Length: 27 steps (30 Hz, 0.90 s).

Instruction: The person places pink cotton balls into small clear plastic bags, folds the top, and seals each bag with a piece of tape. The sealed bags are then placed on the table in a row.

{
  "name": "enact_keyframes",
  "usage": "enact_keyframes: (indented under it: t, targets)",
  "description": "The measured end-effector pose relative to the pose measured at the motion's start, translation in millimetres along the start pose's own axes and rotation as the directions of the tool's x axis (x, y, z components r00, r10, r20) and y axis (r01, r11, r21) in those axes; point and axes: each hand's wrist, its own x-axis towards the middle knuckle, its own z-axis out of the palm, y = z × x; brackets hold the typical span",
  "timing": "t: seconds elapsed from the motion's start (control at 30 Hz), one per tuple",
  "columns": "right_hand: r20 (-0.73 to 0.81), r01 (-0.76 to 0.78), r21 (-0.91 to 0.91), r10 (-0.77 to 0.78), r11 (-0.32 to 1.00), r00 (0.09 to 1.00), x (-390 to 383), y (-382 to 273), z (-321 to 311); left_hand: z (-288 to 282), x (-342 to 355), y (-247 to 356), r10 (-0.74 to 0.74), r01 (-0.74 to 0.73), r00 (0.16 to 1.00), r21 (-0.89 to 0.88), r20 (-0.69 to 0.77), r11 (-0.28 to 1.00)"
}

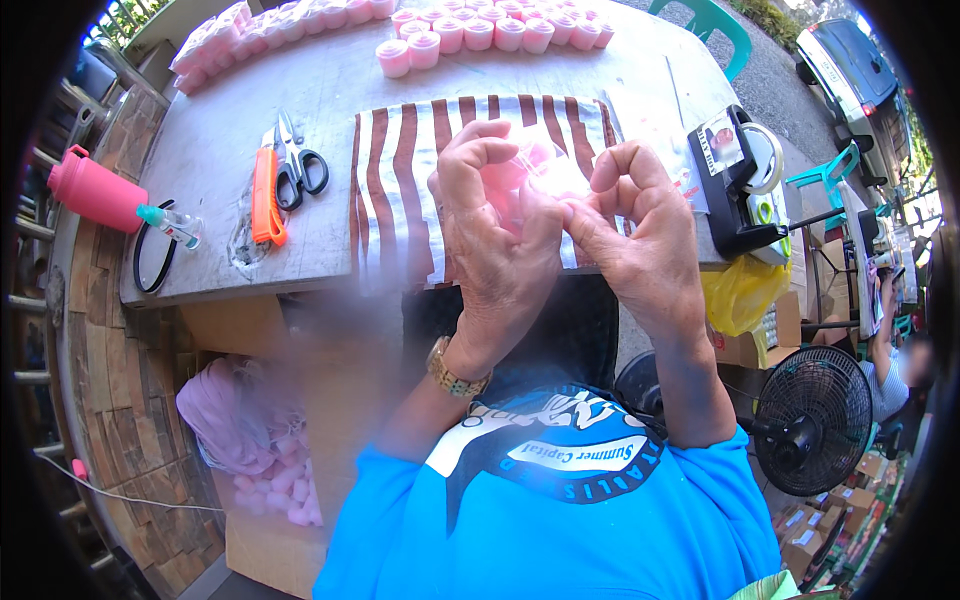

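Note:
Over a brown-and-white striped cloth (390, 190), both hands are raised close together. My left hand (505, 235) is curled around small pink pieces (512, 180) that seem to be in thin clear plastic, with the far side washed out by glare. Thumb and fingers of my right hand (645, 235) pinch together at the near right edge of this bundle, apparently on the plastic; the exact grip is partly hidden. Left of the cloth lie black-handled scissors (300, 172) and an orange box cutter (267, 200).
Rows of pink cup-shaped pieces (480, 35) line the table's far side. A black tape dispenser (735, 180) stands right, above a yellow plastic bag (745, 295). A pink tumbler (95, 190) and small clear bottle (172, 225) are left. A black fan (812, 420) stands lower right.

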Motion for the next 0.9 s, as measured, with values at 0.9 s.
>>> enact_keyframes:
  t: [0.9]
  targets:
    - [-0.687,-0.304,-0.456,-0.113,0.836,0.718,-30.1,69.4,-219.6,-41.6,6.6,-4.2,0.094,-0.174,0.943,0.234,0.318,0.957]
